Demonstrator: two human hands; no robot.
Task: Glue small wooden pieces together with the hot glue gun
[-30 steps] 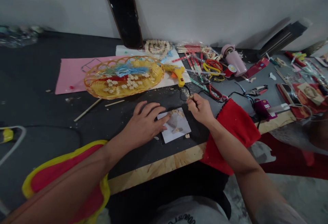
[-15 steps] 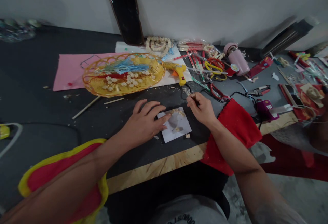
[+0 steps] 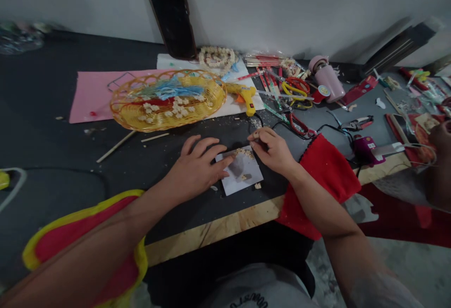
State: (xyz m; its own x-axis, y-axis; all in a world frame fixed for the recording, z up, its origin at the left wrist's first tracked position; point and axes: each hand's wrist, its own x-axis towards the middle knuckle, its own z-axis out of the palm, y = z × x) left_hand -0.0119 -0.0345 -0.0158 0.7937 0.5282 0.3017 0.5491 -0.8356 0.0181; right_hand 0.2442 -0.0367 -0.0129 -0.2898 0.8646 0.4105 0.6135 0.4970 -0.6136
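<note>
A small white card (image 3: 234,184) lies on the dark table with a cluster of tiny pale pieces (image 3: 244,152) along its upper edge and another small pale piece (image 3: 244,177) near its middle. My left hand (image 3: 197,167) has its fingers spread, with the fingertips over the card's left side. My right hand (image 3: 271,150) is just beyond the card's upper right corner, thumb and fingers pinched together. Whatever those fingers hold is too small to make out. One more pale piece (image 3: 258,186) sits beside the card's lower right edge.
Behind the hands are a yellow wicker basket (image 3: 158,122) with blue strands and pale blossoms, and a yellow glue gun (image 3: 249,99). Scissors (image 3: 296,89), a pink bottle (image 3: 329,82) and pliers (image 3: 357,123) lie to the right. A red cloth (image 3: 322,172) hangs over the table edge. A co-worker's hand (image 3: 440,136) is at far right.
My right hand has moved a little left, closer to the card's upper corner. My left hand and the card stay in place. At far right, the co-worker's hand has come further into view.
</note>
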